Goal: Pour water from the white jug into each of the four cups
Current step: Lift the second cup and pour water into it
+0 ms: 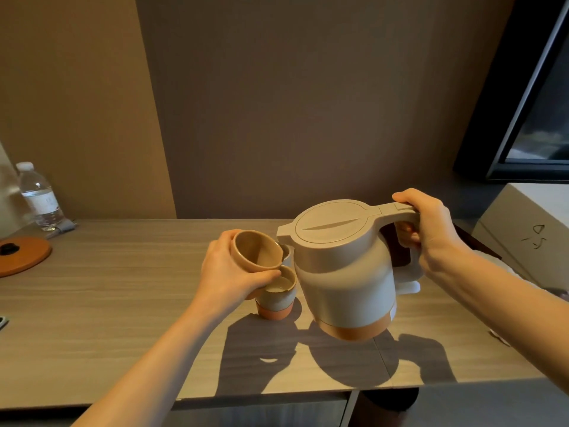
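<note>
Left fingers: the left hand (229, 269) is wrapped round a small cup (257, 250), thumb under its lower side, lifted off the desk and tipped so its mouth faces the spout.
Right fingers: the right hand (431, 231) is closed round the handle of the white jug (341, 266), thumb on top near the lid catch.
Jug: right of centre in the frame, held clear of the desk (123, 288), lid shut, spout (284, 234) just beside the held cup's rim; no water is visible leaving it.
Cup below: a second cup (277, 298) stands on the desk directly under the held one and looks to hold liquid. A sliver of another rim shows behind; a fourth I cannot see.
Doing it well: bring the held cup nearer upright before tilting further, keep the spout over its mouth, and tip slowly.
Risk: a tilted cup spills onto the one below.
Surroundings: a water bottle (38, 195) and an orange disc (23, 257) sit at the left edge.
</note>
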A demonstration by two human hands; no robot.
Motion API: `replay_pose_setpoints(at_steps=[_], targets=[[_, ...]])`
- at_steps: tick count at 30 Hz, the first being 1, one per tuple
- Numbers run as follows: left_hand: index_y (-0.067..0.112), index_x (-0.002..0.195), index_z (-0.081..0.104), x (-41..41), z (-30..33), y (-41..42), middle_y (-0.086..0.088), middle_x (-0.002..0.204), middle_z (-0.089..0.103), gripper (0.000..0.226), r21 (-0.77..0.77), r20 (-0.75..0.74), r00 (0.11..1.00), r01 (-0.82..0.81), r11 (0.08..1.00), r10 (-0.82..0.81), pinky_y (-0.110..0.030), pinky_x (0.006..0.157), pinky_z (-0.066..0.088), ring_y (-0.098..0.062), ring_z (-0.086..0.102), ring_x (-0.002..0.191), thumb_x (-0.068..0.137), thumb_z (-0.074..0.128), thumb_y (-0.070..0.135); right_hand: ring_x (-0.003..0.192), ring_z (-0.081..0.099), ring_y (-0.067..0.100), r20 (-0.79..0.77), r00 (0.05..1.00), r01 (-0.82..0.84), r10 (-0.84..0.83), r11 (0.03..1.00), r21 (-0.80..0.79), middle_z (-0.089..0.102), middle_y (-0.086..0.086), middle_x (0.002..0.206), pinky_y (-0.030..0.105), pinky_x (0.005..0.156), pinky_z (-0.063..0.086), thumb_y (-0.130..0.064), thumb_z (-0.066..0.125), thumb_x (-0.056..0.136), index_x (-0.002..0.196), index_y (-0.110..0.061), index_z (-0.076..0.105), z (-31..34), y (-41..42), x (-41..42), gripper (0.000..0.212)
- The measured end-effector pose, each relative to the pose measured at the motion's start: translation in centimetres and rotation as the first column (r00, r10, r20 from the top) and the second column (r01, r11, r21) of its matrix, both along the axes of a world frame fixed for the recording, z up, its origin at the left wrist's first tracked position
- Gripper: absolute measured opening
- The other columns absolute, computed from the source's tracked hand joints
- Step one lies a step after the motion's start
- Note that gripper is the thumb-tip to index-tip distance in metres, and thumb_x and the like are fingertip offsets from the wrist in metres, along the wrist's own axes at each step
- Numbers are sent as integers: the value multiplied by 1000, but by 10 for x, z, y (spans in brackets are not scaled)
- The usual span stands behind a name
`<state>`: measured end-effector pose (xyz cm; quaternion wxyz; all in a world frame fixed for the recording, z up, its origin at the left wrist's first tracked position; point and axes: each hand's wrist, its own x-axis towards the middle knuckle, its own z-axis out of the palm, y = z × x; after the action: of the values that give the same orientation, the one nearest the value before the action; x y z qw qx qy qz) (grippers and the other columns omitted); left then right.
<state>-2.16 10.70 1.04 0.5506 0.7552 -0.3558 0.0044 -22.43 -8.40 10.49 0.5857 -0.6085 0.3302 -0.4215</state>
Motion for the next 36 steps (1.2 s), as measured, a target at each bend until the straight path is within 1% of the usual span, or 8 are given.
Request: replay_pose_setpoints(at_steps=[3, 6, 12, 17, 22, 26, 30, 36], targets=[[39, 117, 44, -4, -2, -5, 9, 118, 50, 90, 47, 36, 999, 2, 999, -3, -26, 75, 47, -13, 49, 106, 43, 94, 47, 62, 51, 12, -25, 1000, -3, 3, 1000, -10, 61, 0, 60, 25, 57, 39, -40, 62, 74, 57, -19, 61, 2, 2, -2, 27], [43, 114, 41, -6, -5, -7, 11, 115, 48, 90, 106, 75, 997, -2, 994, -6, -22, 72, 44, -13, 48, 105, 41, 92, 52, 64, 50, 14, -61, 998, -3, 2, 1000, -19, 59, 3, 64, 27, 60, 40, -39, 61, 76, 58, -18, 60, 3, 4, -4, 28], [45, 113, 38, -10, -12, -11, 13, 114, 46, 91, 177, 98, 995, -21, 984, 3, -28, 76, 50, -13, 48, 105, 38, 87, 60, 73, 53, 20, -133, 991, -3, -5, 999, -54, 61, 9, 75, 27, 64, 42, -38, 61, 79, 67, -16, 62, 0, 6, -7, 25], [42, 116, 41, -13, -12, -12, 13, 114, 48, 92, 172, 103, 995, -15, 985, -3, -29, 76, 52, -13, 50, 103, 39, 89, 58, 68, 54, 17, -168, 986, -4, -7, 998, -69, 62, 7, 70, 27, 61, 42, -37, 62, 78, 63, -16, 63, 2, 7, -8, 25], [42, 116, 41, -16, -13, -11, 14, 115, 48, 92, 167, 105, 994, -4, 986, -14, -32, 79, 54, -12, 49, 104, 40, 89, 58, 55, 49, 11, -197, 980, -24, 7, 996, -85, 57, -5, 48, 24, 55, 38, -35, 63, 78, 60, -16, 61, 3, 5, -7, 26], [45, 112, 39, -18, -18, -8, 16, 111, 47, 90, 154, 108, 994, 3, 988, -20, -30, 77, 54, -11, 49, 102, 38, 88, 59, 55, 48, 11, -221, 975, -27, 5, 995, -95, 56, 2, 58, 23, 53, 38, -35, 63, 78, 63, -14, 61, 4, 5, -5, 26], [45, 113, 38, -20, -23, -6, 15, 113, 48, 91, 151, 107, 994, 3, 988, -20, -27, 75, 53, -11, 50, 102, 40, 89, 58, 52, 48, 9, -244, 970, -42, 14, 993, -108, 56, -1, 54, 21, 51, 39, -35, 64, 78, 64, -13, 62, 5, 5, -2, 26], [45, 115, 35, -23, -26, -5, 13, 118, 48, 91, 150, 81, 997, -3, 989, -9, -28, 77, 52, -12, 50, 105, 43, 91, 53, 46, 47, 7, -259, 965, -60, 30, 992, -108, 56, 3, 60, 19, 48, 39, -35, 64, 77, 63, -12, 62, 6, 6, 2, 27]])
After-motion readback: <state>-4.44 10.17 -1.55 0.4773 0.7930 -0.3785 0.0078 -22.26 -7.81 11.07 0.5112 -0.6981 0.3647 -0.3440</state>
